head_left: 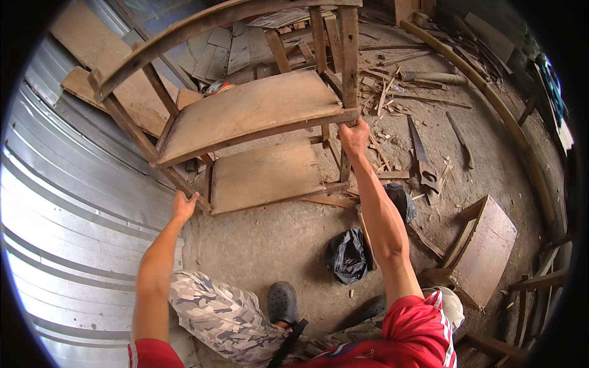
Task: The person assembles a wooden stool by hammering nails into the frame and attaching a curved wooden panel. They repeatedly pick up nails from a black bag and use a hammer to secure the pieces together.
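Crumpled black plastic bag is sitting this side of a brown two-board wooden frame, which is spanning both hands. The left hand is curling fingers around its lower left post; the right hand is gripping its right corner, fingers partly hidden. Pale-handled handsaw is lying right of the frame.

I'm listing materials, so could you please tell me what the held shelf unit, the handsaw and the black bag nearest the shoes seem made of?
Shelf unit: wood, matte and worn, from the rough brown posts; its flat panels could be plywood. Handsaw: dull dark metal blade, probably steel; the tan handle may be wood. Black bag: apparently thin plastic, from its shiny creases.
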### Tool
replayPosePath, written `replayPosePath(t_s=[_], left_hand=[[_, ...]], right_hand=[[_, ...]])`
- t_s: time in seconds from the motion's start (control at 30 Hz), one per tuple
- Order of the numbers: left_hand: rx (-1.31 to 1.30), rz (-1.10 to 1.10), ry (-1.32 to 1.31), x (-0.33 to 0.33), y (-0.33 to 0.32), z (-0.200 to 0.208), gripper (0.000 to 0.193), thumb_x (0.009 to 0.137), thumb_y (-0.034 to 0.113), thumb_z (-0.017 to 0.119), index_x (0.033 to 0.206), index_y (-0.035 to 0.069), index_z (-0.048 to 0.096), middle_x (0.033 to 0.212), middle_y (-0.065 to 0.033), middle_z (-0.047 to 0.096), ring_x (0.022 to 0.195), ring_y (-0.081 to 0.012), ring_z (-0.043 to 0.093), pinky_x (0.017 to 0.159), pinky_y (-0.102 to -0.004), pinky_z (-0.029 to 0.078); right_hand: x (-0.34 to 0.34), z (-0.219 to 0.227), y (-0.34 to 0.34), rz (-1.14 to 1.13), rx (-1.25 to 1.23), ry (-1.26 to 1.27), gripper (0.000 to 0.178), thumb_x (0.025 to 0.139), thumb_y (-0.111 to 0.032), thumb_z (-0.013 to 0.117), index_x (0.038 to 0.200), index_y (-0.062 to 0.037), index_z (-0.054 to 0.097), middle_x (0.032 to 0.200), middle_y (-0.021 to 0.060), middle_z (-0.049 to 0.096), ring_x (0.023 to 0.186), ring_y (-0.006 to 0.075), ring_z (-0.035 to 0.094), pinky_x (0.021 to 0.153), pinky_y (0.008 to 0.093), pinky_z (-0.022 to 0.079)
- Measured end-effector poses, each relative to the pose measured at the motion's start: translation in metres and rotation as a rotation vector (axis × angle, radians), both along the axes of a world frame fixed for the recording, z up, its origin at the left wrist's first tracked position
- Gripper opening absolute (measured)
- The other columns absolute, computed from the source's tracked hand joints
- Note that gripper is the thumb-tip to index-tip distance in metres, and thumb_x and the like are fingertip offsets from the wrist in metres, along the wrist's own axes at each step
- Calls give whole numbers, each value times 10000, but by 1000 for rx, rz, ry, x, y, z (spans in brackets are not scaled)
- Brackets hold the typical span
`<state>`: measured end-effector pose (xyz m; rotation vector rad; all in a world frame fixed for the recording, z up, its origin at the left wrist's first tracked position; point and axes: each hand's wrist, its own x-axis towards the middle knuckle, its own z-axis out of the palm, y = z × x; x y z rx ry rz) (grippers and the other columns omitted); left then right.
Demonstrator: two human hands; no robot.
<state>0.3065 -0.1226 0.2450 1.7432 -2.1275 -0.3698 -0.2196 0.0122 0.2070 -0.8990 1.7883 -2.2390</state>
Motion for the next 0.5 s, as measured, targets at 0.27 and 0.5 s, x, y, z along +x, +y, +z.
replayPosePath(t_s=[0.27,0.5], left_hand=[[66,179,204,3,37,-129,610,917,180,691,1349,-108,371,1294,-284,562,1243,-381,540,1054,-415,405],[57,380,433,2,45,-166,577,901,170,686,1288,-133,383,1231,-302,576,1156,-373,600,983,-422,479]], right_hand=[[26,-24,9,2,111,257,248,695,-154,662,853,36,682,597,134,625,534,112,536,529,315,464],[44,-47,37,129,68,186,244,707,-136,642,866,48,654,669,169,646,577,192,573,598,341,492]])
